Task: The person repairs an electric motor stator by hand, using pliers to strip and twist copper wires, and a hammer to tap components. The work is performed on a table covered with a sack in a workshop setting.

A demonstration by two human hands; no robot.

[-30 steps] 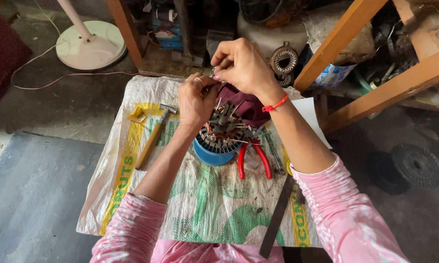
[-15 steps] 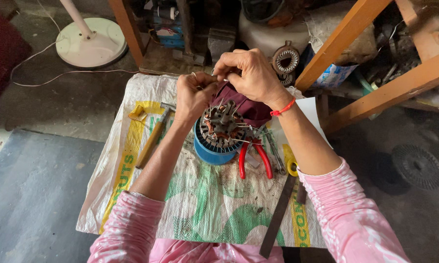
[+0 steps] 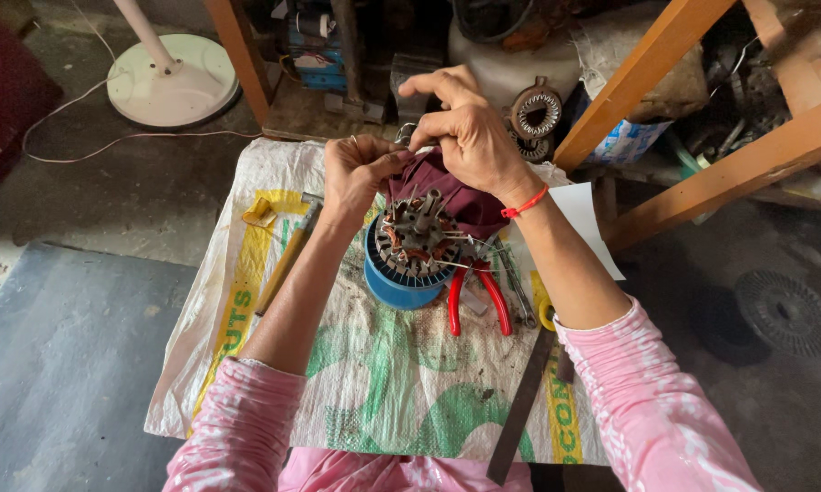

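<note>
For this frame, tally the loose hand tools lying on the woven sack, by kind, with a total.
Pliers with red handles: 1
Metal wrench: 1
Long wooden-handled tool, left of the blue spool: 1
Flat dark metal bar at the sack's lower right edge: 1
Total: 4

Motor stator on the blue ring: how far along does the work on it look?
Done: stator sits on the blue ring, pliers laid down. In hand: left hand and right hand pinch something fine above it, too small to tell. Left: loose wire ends protrude from the stator.
</note>
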